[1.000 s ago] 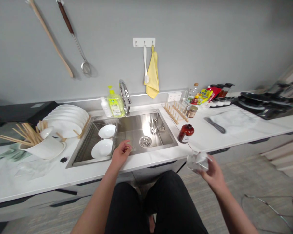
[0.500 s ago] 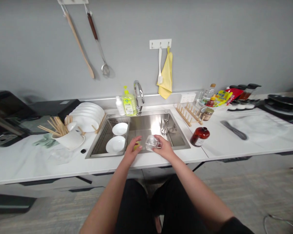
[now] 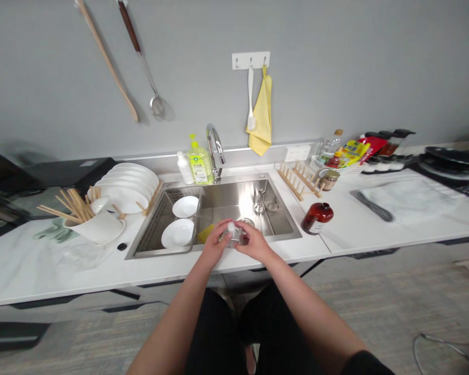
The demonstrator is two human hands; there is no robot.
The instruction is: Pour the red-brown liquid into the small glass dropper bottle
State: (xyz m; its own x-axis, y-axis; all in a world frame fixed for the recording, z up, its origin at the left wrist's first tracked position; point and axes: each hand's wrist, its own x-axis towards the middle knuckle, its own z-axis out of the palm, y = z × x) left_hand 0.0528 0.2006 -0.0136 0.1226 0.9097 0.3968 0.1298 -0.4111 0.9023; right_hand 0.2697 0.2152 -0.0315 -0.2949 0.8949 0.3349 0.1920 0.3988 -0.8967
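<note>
Clasped together, the left hand (image 3: 214, 244) and right hand (image 3: 253, 242) close around a small clear container (image 3: 231, 236) with a white top, their fingers covering much of it. The container sits between the palms, above the front part of the steel sink (image 3: 234, 200), close to its near edge. Its exact shape is hard to make out behind the fingers.

Just left of the hands, a yellow sponge (image 3: 205, 234) lies in the sink basin, beside a wire basket (image 3: 160, 221) that hangs inside the sink's left side. The basket holds two white bowls (image 3: 185, 207), one behind the other. A chrome faucet (image 3: 216, 148) rises behind the sink, with a green dish soap bottle (image 3: 200, 164) and a white bottle (image 3: 185, 168) standing just left of it.

Left of the sink, white plates (image 3: 127, 185) stand in a wooden rack on the white counter (image 3: 62, 281), near a white cup (image 3: 97, 227) packed with chopsticks (image 3: 72, 204). To the right, an empty wooden rack (image 3: 299, 179) sits near a brown jar (image 3: 317, 217). Farther right, a knife (image 3: 371, 205) lies on a white mat (image 3: 410, 200). On the wall above, a yellow towel (image 3: 261, 112) and a white spatula (image 3: 250, 99) hang from a hook rail, while a wooden spoon (image 3: 105, 60) and a ladle (image 3: 144, 67) hang farther left.
</note>
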